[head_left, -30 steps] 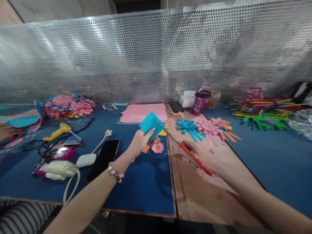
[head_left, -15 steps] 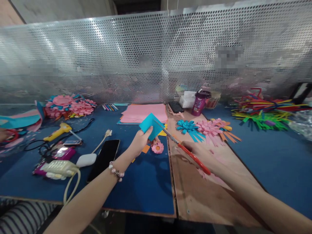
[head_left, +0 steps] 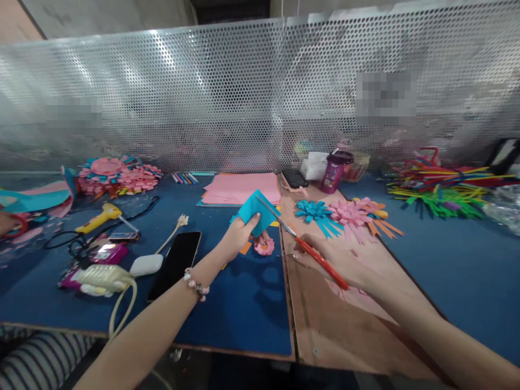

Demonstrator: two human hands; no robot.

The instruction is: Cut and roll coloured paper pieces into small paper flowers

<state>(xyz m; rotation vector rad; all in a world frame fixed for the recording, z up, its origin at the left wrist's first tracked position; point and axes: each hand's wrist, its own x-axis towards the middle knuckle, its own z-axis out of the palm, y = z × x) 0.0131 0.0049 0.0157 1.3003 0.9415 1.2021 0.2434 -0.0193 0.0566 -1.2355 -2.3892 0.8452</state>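
Note:
My left hand [head_left: 240,234] pinches a folded piece of blue paper [head_left: 257,210] between thumb and fingers, above the blue tabletop. Red-handled scissors [head_left: 320,260] are gripped in my right hand [head_left: 331,254]. Their metal blades point up and left, and the tips lie against the blue paper's right part; whether the blades are parted I cannot tell. Just under my left hand is a small pink paper ring flower [head_left: 264,247], partly covered by the fingers. An orange paper scrap [head_left: 245,248] lies beside it.
Pink paper sheets [head_left: 244,188] are stacked behind my hands. Left are a phone [head_left: 175,265], a white case [head_left: 147,265], a yellow glue gun [head_left: 98,218] and cords. Right are paper flowers [head_left: 312,211], a purple cup [head_left: 336,172] and pipe cleaners [head_left: 447,187]. Another person's hand [head_left: 6,223] is far left.
My left hand and the blue paper have shifted slightly right, and the paper has turned a little. The scissors stay in my right hand, their blades still at the paper.

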